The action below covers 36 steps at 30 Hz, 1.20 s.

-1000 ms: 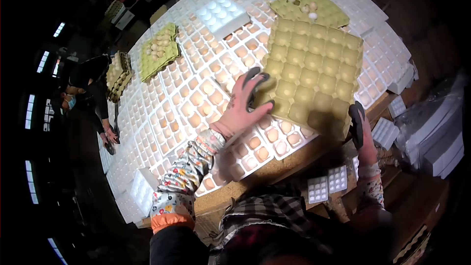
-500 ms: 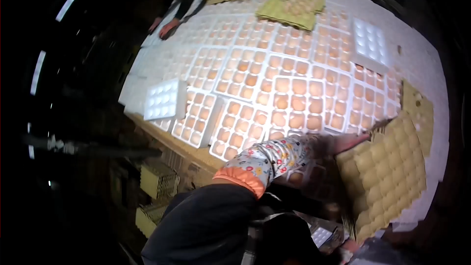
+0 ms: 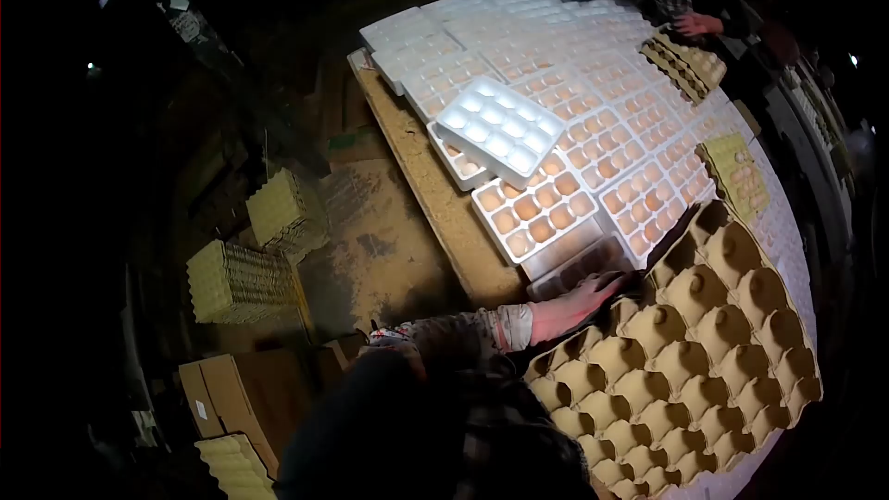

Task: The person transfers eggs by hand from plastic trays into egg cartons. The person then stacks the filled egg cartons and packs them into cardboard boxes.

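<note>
A brown pulp egg tray (image 3: 685, 352), its hollow cups bare and turned toward me, fills the lower right of the head view at a tilt. My left hand (image 3: 583, 306) reaches in from below in a patterned sleeve and is closed at the tray's left edge; its fingertips are partly in shadow. Just beyond that hand is a dark, shaded plastic tray (image 3: 583, 268). A white tray of brown eggs (image 3: 537, 213) lies past it at the table edge. My right hand is out of sight.
An upturned white tray (image 3: 500, 130) rests on filled trays. Many egg-filled white trays cover the table. Stacked pulp trays (image 3: 245, 282) and a cardboard box (image 3: 250, 398) stand to the left. Across the table is another person's hand (image 3: 694, 25) near pulp trays (image 3: 685, 65).
My view has swung left, bringing the floor stacks further into sight. The pulp tray has turned from its bumpy side to its open cups. My right hand has left the view.
</note>
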Available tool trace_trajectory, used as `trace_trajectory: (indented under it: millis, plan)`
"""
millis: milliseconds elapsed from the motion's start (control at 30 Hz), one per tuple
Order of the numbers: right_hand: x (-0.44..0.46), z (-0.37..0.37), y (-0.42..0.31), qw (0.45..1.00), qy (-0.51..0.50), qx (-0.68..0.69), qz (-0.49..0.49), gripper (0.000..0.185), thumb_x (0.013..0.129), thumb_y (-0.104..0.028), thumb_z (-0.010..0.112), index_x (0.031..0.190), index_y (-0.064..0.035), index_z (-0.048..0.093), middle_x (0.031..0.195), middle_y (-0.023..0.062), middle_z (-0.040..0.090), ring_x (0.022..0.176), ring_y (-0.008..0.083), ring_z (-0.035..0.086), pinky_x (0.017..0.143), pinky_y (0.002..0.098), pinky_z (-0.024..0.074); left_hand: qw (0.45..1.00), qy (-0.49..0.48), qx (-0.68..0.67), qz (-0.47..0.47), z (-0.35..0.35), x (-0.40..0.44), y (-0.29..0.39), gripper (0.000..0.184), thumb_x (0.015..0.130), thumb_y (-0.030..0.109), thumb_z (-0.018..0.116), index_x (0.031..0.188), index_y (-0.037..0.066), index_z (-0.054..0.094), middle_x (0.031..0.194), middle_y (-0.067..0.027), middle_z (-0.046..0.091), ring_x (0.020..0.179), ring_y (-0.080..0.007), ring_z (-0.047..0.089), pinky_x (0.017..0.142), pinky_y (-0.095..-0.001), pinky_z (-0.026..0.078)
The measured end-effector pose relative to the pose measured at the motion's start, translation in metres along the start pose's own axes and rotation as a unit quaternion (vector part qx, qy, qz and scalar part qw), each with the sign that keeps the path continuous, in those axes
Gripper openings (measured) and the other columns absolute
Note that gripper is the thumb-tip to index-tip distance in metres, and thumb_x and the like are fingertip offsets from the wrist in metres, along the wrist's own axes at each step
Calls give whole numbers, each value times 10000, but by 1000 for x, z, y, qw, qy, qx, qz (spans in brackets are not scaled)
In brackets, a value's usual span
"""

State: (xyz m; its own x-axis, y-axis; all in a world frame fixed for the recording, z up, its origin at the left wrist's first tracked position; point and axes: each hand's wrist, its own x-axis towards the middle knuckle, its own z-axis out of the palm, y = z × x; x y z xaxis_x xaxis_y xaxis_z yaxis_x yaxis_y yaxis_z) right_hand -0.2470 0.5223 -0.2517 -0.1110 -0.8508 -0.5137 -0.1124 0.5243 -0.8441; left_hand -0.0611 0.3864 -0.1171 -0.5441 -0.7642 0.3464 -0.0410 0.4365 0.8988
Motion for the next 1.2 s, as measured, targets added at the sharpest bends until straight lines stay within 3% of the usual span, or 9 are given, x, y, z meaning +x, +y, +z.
trace_trajectory:
  millis: [233,500,600,733,833,900,933,1067,1200]
  plan:
    - [8,226,-179,978,-85,-188,23,455,1009,-213,365,1418,-17,394,1425,111,445,1299,233,427,1110,326,302,843,213,-482,-106,-295,-202,-5,561,1018,446,398,1496,171,295,1523,-10,281,1388,-141,244,1152,-317,179]
    - [135,453,-322,929,-203,-307,-36,459,1014,-235,362,1416,-14,396,1424,111,448,1293,230,433,1107,323,306,753,557,-257,-236,-546,-314,31,419,997,316,503,1275,2,520,1165,-72,607,1047,-151,535,939,-289,414]
    - [179,582,-356,885,-294,-348,-91,461,1016,-243,361,1415,-13,397,1423,110,448,1291,229,435,1107,321,307,719,661,-113,-182,-554,-375,7,409,987,320,529,1267,21,519,1102,-78,615,978,-145,550,890,-277,436]
    - [234,775,-376,811,-412,-394,-130,464,1019,-254,359,1413,-12,399,1423,110,449,1288,227,438,1106,319,309,483,743,-446,-128,-569,-442,-74,487,989,411,485,1343,76,472,1223,-70,574,1080,-185,551,945,-322,445]
    - [276,929,-359,754,-480,-430,-130,467,1021,-262,358,1412,-11,400,1422,110,450,1285,226,441,1105,318,310,523,771,-330,-153,-595,-488,-108,578,991,433,428,1445,85,338,1402,-73,443,1263,-220,428,1068,-354,340]
    - [300,1034,-332,714,-518,-456,-120,469,1022,-267,357,1412,-10,400,1422,110,451,1284,225,442,1104,317,311,425,831,-335,-130,-613,-502,-145,613,1000,449,394,1481,85,288,1464,-76,398,1318,-232,393,1103,-363,321]
    - [311,1084,-314,698,-531,-468,-109,470,1023,-270,357,1411,-10,401,1422,110,451,1283,225,443,1104,317,312,268,852,-446,-54,-626,-510,-184,610,1008,466,384,1475,84,298,1453,-77,412,1296,-230,416,1082,-362,353]
    - [344,1255,-238,643,-582,-495,-60,474,1026,-281,355,1410,-8,402,1421,109,452,1280,223,446,1103,315,314,288,905,-312,-29,-644,-567,-324,567,1034,391,373,1490,78,250,1468,-83,385,1293,-220,414,1088,-357,357]
    - [364,1352,-164,619,-619,-484,22,478,1028,-292,354,1409,-7,403,1420,109,453,1277,222,449,1102,313,316,295,911,-212,-195,-630,-637,-454,586,934,-14,500,1465,44,259,1401,-141,460,1272,-254,473,1038,-389,419]
